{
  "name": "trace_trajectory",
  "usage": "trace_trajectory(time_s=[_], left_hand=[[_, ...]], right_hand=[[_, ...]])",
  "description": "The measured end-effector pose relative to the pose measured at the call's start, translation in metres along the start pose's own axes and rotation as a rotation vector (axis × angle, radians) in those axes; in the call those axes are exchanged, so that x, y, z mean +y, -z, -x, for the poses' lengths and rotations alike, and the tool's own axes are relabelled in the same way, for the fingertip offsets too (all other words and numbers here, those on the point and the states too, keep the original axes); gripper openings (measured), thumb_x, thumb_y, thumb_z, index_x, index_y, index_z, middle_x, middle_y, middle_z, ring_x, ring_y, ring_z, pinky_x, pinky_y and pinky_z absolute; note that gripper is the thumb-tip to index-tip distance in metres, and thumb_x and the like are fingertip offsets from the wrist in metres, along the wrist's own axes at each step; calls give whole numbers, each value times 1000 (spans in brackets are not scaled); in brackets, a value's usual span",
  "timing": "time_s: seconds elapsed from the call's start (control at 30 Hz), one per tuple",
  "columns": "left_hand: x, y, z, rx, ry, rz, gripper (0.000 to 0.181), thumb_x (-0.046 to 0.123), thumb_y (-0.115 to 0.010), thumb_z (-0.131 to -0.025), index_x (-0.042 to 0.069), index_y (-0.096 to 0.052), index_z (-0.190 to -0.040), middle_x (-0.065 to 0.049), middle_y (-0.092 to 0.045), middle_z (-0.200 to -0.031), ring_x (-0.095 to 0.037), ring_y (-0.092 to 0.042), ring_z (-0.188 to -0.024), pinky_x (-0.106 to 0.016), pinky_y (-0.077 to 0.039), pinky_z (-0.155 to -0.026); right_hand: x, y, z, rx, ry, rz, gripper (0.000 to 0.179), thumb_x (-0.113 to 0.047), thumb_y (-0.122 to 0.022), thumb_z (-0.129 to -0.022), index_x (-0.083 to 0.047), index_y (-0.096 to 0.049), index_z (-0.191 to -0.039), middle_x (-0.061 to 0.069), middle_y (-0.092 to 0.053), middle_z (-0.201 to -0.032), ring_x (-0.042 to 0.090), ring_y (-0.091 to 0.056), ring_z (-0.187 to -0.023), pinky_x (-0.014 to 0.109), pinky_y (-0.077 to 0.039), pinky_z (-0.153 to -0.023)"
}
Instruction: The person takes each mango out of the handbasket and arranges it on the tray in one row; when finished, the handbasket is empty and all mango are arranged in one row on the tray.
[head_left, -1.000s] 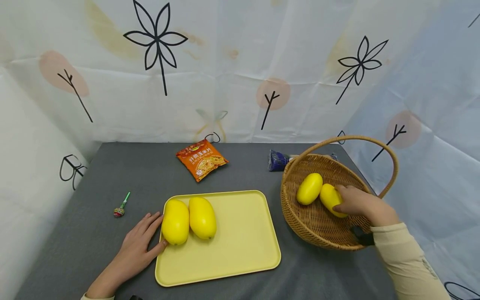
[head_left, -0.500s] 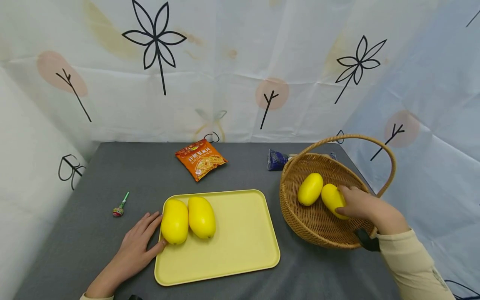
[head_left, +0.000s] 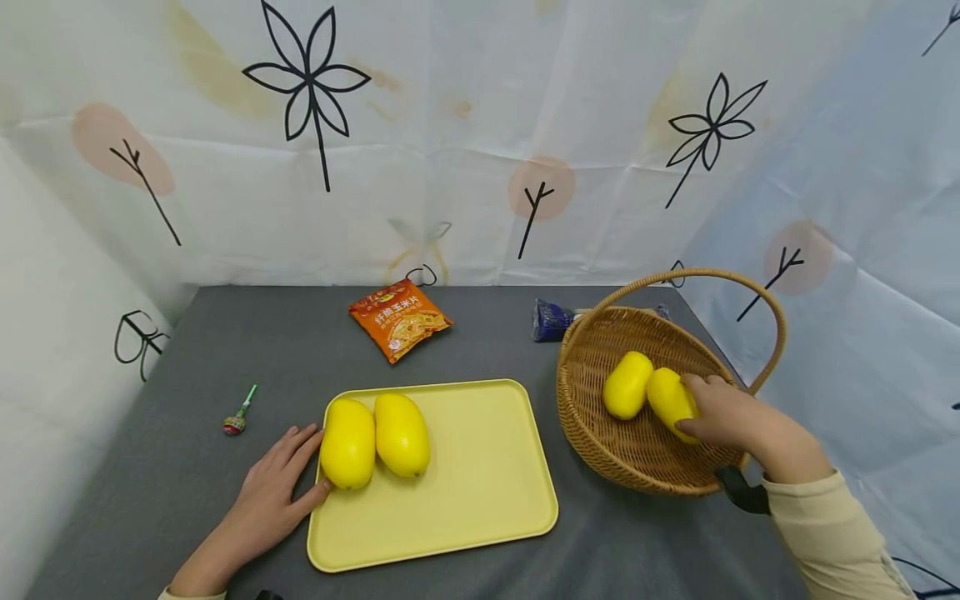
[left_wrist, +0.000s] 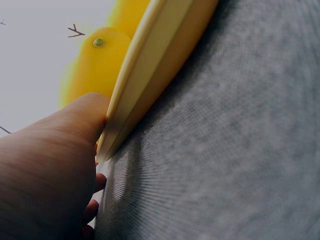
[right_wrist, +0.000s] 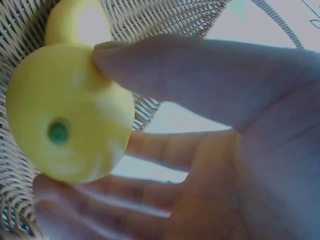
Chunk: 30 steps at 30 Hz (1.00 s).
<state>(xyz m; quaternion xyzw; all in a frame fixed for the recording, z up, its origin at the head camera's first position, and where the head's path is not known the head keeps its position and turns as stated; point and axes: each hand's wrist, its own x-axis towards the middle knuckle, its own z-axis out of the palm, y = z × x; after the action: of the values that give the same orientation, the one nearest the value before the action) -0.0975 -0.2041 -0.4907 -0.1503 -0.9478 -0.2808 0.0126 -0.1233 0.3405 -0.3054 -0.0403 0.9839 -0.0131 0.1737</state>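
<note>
In the wicker basket (head_left: 600,442) at the right lie two yellow mangoes. My right hand (head_left: 731,417) grips the right-hand mango (head_left: 670,404), its thumb on one side and fingers curled round the other; in the right wrist view this mango (right_wrist: 65,115) shows a green stem spot. Touching it is the other mango (head_left: 628,385). At the left, my left hand (head_left: 273,492) rests on the cloth with straight fingers, its thumb at the rim of the yellow tray (head_left: 487,467). Two more mangoes, one left (head_left: 348,443) and one right (head_left: 402,435), lie side by side on that tray.
An orange snack bag (head_left: 401,319) lies behind the tray. Left of the tray is a lollipop (head_left: 237,417). A dark blue packet (head_left: 551,321) sits partly hidden behind the basket, whose tall handle (head_left: 776,333) arches over it. Patterned cloth hangs at the back.
My right hand and the mango in it have shifted slightly right and down within the basket. The other basket mango has turned and slid along beside it. The left hand stays put.
</note>
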Motion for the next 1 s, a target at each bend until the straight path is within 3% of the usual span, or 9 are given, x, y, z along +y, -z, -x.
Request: trace_trajectory(time_s=[0.23,0.6,0.83,1.0], left_hand=[[1,1,-1,-5,1,5,68,44,-60,-92,9,-38,-146,-17,-35,-149,-44,-24,-138,-67,-22,-98],[-1,1,-1,1,0,-6,68,41,-63,-91,8,-39,-146,-17,-35,-148,-44,-25,-137,-66,-24,-97],[-1,1,-1,2,-9,-5,67,41,-62,-91,9,-40,-146,-17,-36,-148,-44,-26,-137,-67,-24,-96],[-1,0,0,11,-13,2,66,40,-63,-91,10,-40,-145,-16,-36,-148,-44,-26,-137,-66,-24,-96]], right_hand=[[-7,6,17,55,0,-45,77,-24,-71,-85,18,-32,-136,42,-43,-117,34,-56,-85,46,-49,-70],[-42,20,51,259,131,-62,78,-28,-71,-86,4,-31,-144,33,-43,-127,32,-58,-91,48,-52,-72],[-83,22,77,466,263,-83,79,-22,-76,-82,-6,-34,-146,20,-48,-124,26,-60,-91,46,-56,-71],[-112,14,73,557,389,-93,76,-23,-77,-82,-9,-37,-144,12,-51,-122,17,-59,-89,35,-56,-73]])
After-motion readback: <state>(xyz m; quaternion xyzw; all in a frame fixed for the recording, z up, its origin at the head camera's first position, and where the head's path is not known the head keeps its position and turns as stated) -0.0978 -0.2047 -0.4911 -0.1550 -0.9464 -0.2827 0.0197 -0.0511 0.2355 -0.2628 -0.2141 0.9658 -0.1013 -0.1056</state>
